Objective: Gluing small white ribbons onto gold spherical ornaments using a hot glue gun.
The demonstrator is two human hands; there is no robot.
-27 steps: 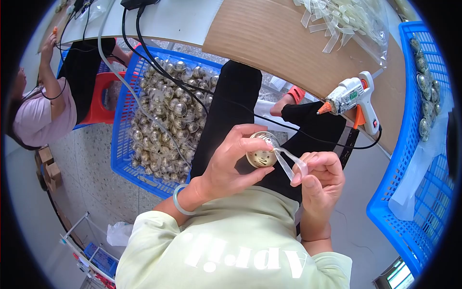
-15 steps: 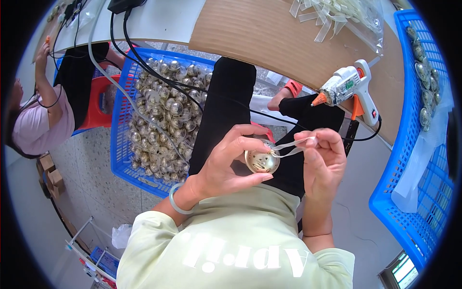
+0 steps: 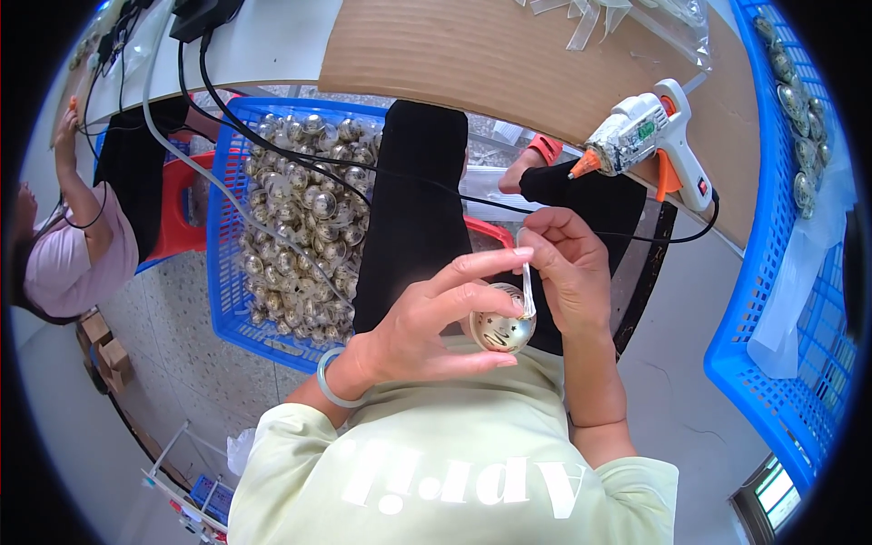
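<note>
Gold bauble (image 3: 507, 335) sits in the left hand (image 3: 409, 325), thumb underneath and middle finger near its top, so those fingers are spread about as wide as the ball. On the right hand (image 3: 574, 272), thumb and index are pinched together on the pale ribbon (image 3: 528, 289) standing up from the bauble. The left index fingertip is right beside that ribbon too, can't tell if it's actually touching.

Handling-wise, my guess is light, hard-shelled and kinda slick, maybe thin enough to dent or crack if you squeeze too hard. I'd cradle it around the widest part with just the fingertips. Ribbon looks soft and floppy, probably slippery, so a tight pinch near its end makes sense.

Around the fingers: blue basket (image 3: 218, 272) loaded with similar baubles (image 3: 309, 218) off to the left, glue gun (image 3: 636, 134) beyond the right fingers on the cardboard (image 3: 509, 64) covering part of the desk (image 3: 272, 59), and a blue crate (image 3: 727, 363) well out to the right.
</note>
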